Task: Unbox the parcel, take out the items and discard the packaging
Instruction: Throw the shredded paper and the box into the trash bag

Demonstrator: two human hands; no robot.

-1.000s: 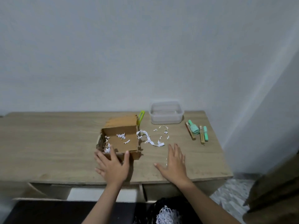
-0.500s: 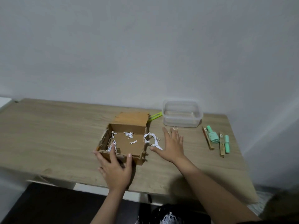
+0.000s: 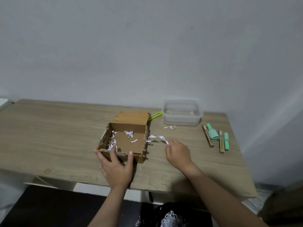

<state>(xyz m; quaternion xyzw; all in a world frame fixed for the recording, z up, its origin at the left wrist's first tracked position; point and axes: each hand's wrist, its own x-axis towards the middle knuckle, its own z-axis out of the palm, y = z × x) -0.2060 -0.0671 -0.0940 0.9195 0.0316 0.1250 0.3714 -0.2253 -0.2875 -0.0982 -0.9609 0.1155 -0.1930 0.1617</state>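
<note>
Head view looks down on a light wood-grain tabletop (image 3: 49, 136) set against a plain pale wall (image 3: 147, 46), with a dark floor below its near edge and a dark bin (image 3: 177, 217) holding white shredded paper at the bottom of the frame. An open cardboard box (image 3: 126, 138) sits near the middle of the tabletop, its flap folded back toward the wall and a few white paper shreds (image 3: 129, 133) scattered inside. The left hand (image 3: 117, 167) grips the box's near wall, thumb and fingers hooked over the rim. Just right of the box, the right hand (image 3: 177, 153) pinches one end of a long white paper strip (image 3: 156, 138), whose other end hangs at the box's right wall. Behind the box lies a lime-green utensil (image 3: 155, 114), partly hidden. A clear plastic container (image 3: 182, 112) stands farther right by the wall, with small paper bits (image 3: 171, 127) in front of it. Mint-green bottles (image 3: 212, 133) and thin brown sticks (image 3: 221, 143) lie near the tabletop's right edge, well apart from both hands.
</note>
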